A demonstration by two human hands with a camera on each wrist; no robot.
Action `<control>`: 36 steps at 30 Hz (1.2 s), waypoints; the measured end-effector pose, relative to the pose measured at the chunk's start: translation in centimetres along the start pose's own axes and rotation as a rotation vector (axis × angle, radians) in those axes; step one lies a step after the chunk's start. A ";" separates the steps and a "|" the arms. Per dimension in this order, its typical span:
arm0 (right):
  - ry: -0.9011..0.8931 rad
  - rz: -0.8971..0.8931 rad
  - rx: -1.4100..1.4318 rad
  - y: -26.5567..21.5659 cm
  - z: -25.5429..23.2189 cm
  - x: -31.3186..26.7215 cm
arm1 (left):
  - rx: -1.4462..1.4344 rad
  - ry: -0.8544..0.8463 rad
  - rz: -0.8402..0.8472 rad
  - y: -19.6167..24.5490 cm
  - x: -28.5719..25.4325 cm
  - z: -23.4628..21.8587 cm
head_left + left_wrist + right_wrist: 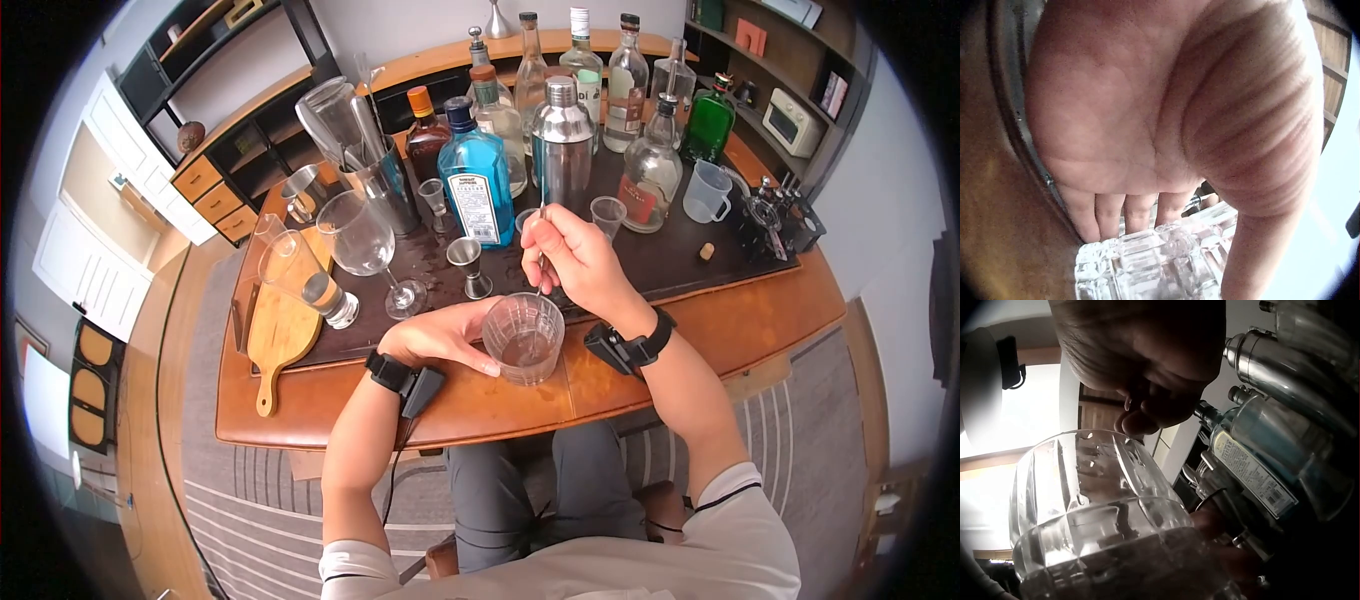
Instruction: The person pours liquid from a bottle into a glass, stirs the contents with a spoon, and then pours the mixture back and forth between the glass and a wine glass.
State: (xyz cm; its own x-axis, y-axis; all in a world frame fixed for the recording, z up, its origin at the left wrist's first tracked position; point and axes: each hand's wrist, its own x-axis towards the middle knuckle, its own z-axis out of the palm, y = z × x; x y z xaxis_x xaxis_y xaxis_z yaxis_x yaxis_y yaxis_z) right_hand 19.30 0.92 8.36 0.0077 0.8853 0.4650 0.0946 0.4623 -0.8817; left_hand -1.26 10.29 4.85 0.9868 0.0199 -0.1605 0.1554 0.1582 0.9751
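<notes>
A clear cut-glass mixing glass [524, 345] with liquid in its lower part stands near the table's front edge. My left hand [447, 335] curls round its left side, thumb towards the front; the left wrist view shows the palm [1122, 100] beside the glass [1154, 265]. Above the rim, my right hand [575, 255] pinches a thin metal rod [543, 272] that reaches down towards the glass; its lower end is hard to make out. In the right wrist view the curled fingers [1141, 415] are over the glass [1104, 519].
A steel jigger [468, 267] and a stemmed glass [362, 240] stand behind the left hand. A wooden board [280, 325] lies at the left. Behind are a blue bottle [477, 180], a steel shaker [562, 150] and several other bottles. A plastic jug [706, 193] stands at the right.
</notes>
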 end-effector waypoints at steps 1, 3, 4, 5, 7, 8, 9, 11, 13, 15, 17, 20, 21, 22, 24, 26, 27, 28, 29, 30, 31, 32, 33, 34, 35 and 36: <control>-0.005 0.011 -0.006 0.0 -0.1 0.0 | 0.001 0.002 0.002 0.0 0.0 0.0; -0.010 0.021 -0.013 0.1 -0.1 0.1 | 0.000 0.002 -0.001 -0.1 0.0 -0.1; 0.000 0.002 0.014 0.3 0.0 0.1 | -0.002 0.001 -0.004 -0.2 0.0 -0.1; 0.011 -0.017 0.041 0.4 0.1 0.2 | -0.002 0.000 -0.003 -0.2 0.1 -0.1; -0.003 -0.025 0.037 0.2 0.3 0.1 | -0.009 -0.014 0.012 -0.1 0.1 -0.1; -0.014 -0.034 0.035 0.1 0.4 0.0 | -0.013 -0.013 0.010 -0.1 0.1 0.0; -0.015 -0.033 0.036 0.0 0.4 0.0 | -0.017 -0.003 0.001 0.0 0.0 0.0; -0.093 0.080 0.071 0.0 0.1 -0.1 | -0.023 0.004 -0.012 0.1 0.0 0.0; -0.058 0.028 -0.020 -0.2 -0.3 0.0 | 0.023 0.007 -0.004 0.3 0.0 0.1; 0.009 -0.040 -0.090 0.1 -0.4 0.0 | 0.020 -0.004 -0.003 0.4 -0.1 0.2; 0.020 -0.057 -0.052 0.3 0.2 0.0 | 0.019 -0.016 -0.002 0.4 -0.1 0.2; -0.015 -0.031 0.032 0.2 0.6 -0.2 | 0.007 -0.008 0.001 0.3 -0.1 0.1; -0.061 0.015 0.078 0.1 0.7 -0.3 | 0.006 -0.006 -0.002 0.4 -0.1 0.2; -0.060 0.016 0.080 0.0 0.5 -0.3 | 0.005 -0.004 -0.005 0.4 -0.2 0.2; -0.080 0.040 -0.033 -0.3 -0.3 -0.2 | -0.002 0.005 -0.014 0.4 -0.1 0.2; -0.038 -0.016 -0.069 -0.2 -0.3 -0.1 | -0.010 0.015 -0.022 0.3 -0.1 0.2; 0.006 -0.072 -0.105 -0.2 -0.2 -0.1 | -0.004 0.012 -0.024 0.2 -0.1 0.2; 0.007 -0.073 -0.106 0.0 0.0 -0.1 | 0.004 0.008 -0.025 0.3 0.0 0.1; 0.022 -0.091 -0.080 0.2 0.3 0.0 | 0.004 0.008 -0.025 0.3 0.0 0.1; 0.036 -0.110 -0.053 0.3 0.5 -0.1 | 0.010 0.009 -0.023 0.2 0.0 0.1; 0.037 -0.110 -0.052 0.2 0.5 -0.1 | 0.017 0.010 -0.023 0.2 0.0 0.1; -0.021 -0.046 0.013 0.1 0.5 -0.2 | 0.017 0.010 -0.023 0.2 -0.1 0.0; -0.079 0.018 0.077 -0.1 0.4 -0.2 | 0.013 0.002 -0.025 0.1 -0.2 -0.1; -0.080 0.017 0.077 -0.2 0.3 -0.2 | 0.008 -0.005 -0.026 0.0 -0.2 -0.1; -0.086 0.032 0.027 -0.4 0.0 -0.2 | 0.008 -0.003 -0.025 0.1 -0.2 -0.1; -0.091 0.048 -0.023 -0.4 -0.2 -0.2 | 0.002 -0.001 -0.020 0.2 -0.2 0.0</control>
State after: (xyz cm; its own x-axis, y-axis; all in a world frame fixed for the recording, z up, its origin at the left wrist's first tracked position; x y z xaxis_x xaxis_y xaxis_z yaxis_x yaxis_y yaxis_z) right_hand 19.48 0.59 8.65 -0.0777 0.9078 0.4122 0.1189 0.4189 -0.9002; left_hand -1.45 10.28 5.04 0.9835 0.0156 -0.1802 0.1756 0.1567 0.9719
